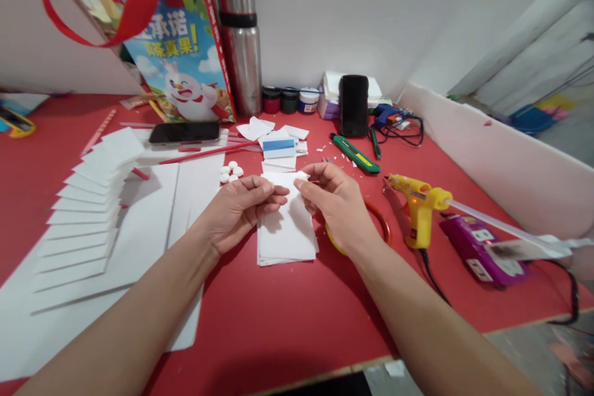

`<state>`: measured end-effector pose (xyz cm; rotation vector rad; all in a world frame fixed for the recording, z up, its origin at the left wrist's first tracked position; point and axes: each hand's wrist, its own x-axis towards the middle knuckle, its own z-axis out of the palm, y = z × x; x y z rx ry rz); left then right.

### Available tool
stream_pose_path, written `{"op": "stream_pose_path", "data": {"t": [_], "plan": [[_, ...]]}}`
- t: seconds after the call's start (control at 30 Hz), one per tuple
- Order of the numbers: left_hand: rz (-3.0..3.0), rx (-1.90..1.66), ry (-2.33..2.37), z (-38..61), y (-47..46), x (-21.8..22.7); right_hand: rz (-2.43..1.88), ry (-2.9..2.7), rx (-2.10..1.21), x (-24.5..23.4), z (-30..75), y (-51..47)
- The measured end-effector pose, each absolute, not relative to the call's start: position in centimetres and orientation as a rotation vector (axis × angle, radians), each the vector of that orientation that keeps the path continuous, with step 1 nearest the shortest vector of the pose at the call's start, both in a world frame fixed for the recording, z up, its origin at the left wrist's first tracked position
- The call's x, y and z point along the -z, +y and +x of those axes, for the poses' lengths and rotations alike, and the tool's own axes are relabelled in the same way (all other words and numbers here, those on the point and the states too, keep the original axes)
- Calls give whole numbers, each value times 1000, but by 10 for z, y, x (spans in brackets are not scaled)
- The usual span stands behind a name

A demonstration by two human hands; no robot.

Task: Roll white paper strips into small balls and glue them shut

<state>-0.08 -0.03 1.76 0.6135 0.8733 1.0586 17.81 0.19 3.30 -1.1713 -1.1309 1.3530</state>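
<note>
The small white piece is at the fingertips of the right hand, over the far end of a stack of white paper; the right grip is narrow, pinching it between thumb and forefinger; it looks very light, probably soft and easily dented, with little sign of slipperiness, so a gentle hold by its edge suits it best; the left hand is just beside, its grip narrow too, though I cannot tell whether anything thin lies between thumb and fingers; beyond the left hand, a cluster of white lumps rests near the paper; farther right, a yellow glue gun stands on the red surface, well apart from both hands.
</note>
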Motion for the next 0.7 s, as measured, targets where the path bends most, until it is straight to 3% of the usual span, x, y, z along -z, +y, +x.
{"op": "stream_pose_path", "data": {"t": [0.7], "plan": [[956,-1408,1163,-5,1,-13,-1109,-1611,-1022,-31,177,-3]]}}
